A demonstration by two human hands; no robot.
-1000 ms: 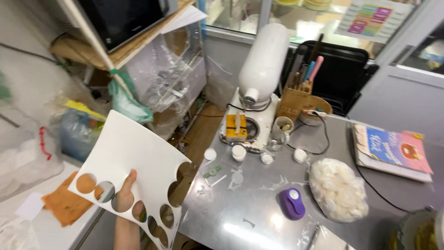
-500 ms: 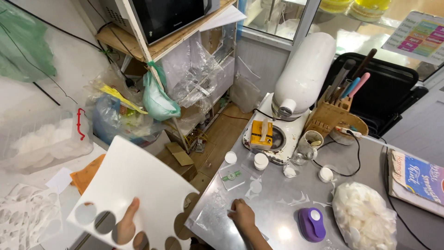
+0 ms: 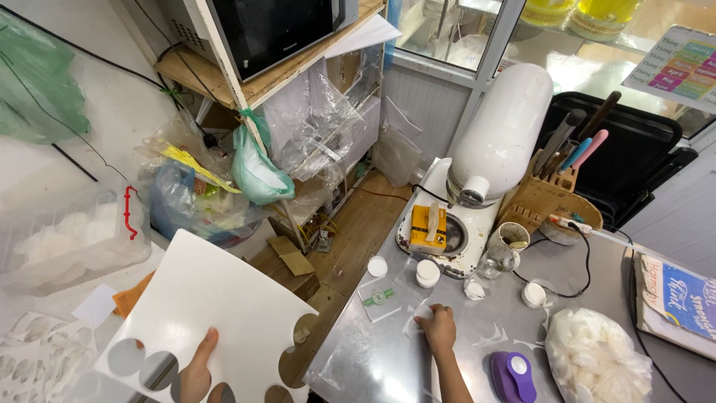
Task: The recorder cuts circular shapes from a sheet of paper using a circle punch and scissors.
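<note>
Right hand [image 3: 438, 328] curled, fingertips pinching a small white disc [image 3: 422, 313] on the steel bench [image 3: 373, 358]. Left hand [image 3: 195, 373] grips white punched sheet [image 3: 216, 313] by its lower edge, off the bench. Risk: thin disc slips on slick steel; the sheet sags.

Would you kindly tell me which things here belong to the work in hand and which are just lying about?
In hand:
left hand holding the punched white sheet
right hand on a small white disc
purple hole punch

Lying about:
stand mixer
yellow box
wooden utensil block
book
</note>
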